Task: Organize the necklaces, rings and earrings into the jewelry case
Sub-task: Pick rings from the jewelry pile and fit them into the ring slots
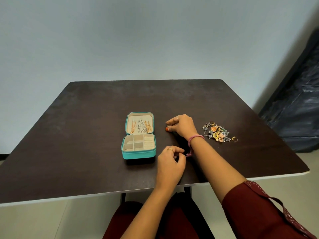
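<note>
A small teal zip-around jewelry case [139, 137] lies open on the dark brown matte surface [86, 135], a little left of the middle. Its lid lies flat on the far side, lined in cream, and three chain necklaces [141, 127] hang in it side by side: a gold one on the left, a silver one in the middle, a gold one on the right. The near half of the case is divided into cream compartments, with a block of padded ring rolls along its right side; the compartments look bare.

The right hand [181, 125] rests on the surface just right of the lid, with its thumb and fingers pinched together on a small metal piece too tiny to identify. A silver ring sits on one finger, the thumbnail is painted orange, and a pink thread band circles the wrist. The left hand [170, 161] hovers near the front right corner of the case, fingers curled inward with the tips close together; I cannot tell whether they hold anything. It wears a gold ring.

Further right, well apart from the case, lies a heap of colourful earrings and rings [218, 132], with one gold ring [234, 139] lying just beside it on the right.
</note>
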The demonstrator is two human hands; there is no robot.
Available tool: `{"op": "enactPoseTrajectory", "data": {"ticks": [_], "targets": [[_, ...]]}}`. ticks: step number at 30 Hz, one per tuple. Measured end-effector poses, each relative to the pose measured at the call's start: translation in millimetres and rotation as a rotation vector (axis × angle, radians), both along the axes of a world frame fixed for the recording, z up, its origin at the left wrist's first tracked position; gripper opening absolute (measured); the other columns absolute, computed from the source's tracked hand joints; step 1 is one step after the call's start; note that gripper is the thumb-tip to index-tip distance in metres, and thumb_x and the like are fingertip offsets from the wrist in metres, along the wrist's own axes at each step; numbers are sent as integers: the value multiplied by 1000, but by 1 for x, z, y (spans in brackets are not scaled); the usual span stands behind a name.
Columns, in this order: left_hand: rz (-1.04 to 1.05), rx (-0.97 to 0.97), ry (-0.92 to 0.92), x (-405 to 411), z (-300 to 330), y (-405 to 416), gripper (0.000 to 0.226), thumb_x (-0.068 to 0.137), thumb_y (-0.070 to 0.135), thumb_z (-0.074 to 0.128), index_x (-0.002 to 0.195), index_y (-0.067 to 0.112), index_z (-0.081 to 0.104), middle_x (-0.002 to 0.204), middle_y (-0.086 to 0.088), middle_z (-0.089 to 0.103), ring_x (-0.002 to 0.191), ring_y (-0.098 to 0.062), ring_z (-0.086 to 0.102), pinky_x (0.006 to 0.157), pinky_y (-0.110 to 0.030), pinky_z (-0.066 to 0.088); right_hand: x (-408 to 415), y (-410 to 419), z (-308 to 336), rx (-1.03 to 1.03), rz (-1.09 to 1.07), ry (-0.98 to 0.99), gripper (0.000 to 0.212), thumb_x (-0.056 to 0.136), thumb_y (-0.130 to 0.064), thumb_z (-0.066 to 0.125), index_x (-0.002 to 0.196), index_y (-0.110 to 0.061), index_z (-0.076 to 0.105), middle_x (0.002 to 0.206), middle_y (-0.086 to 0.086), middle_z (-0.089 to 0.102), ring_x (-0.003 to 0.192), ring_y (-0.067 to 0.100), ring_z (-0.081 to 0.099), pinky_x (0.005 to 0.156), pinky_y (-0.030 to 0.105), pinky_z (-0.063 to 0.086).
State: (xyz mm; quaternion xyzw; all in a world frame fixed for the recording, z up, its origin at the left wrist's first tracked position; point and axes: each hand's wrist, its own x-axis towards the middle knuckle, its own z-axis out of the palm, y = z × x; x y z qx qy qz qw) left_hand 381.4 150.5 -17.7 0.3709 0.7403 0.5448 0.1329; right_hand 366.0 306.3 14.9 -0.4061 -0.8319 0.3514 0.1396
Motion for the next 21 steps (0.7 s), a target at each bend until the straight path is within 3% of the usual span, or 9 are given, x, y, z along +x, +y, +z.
{"op": "enactPoseTrajectory", "data": {"ticks": [5,8,12,17,21], "targets": [[9,9,-15,0,0,-1,15,84,6,59,88,15,70,88,6,62,77,-5,59,69,-10,44,26,-11,2,58,8,32,37,76,-13,78,111,-20,71,102,-1,67,94,13,63,87,18,43],[17,15,-40,-1,-1,-2,15,84,5,59,87,16,69,88,5,63,76,-5,59,70,-12,46,65,-17,0,164,-81,190,25,81,-12,72,105,-17,72,98,-2,68,86,10,61,78,13,38],[13,17,-76,1,0,-3,17,84,6,59,84,22,67,88,7,63,77,-3,59,67,-9,45,132,-5,4,263,-403,314,10,83,-19,69,92,-15,74,82,3,71,74,15,67,79,27,50],[14,9,-98,1,0,-4,19,85,7,59,83,24,67,88,8,63,76,-1,58,66,-12,46,192,39,4,189,-530,51,10,86,-21,65,84,-15,72,85,7,72,83,25,66,89,36,50],[5,13,-109,1,1,-4,21,85,8,59,82,27,65,88,8,63,77,0,57,67,-13,47,193,52,2,56,-529,-100,51,88,-46,61,65,-1,66,71,19,67,77,30,63,76,36,48]]}}
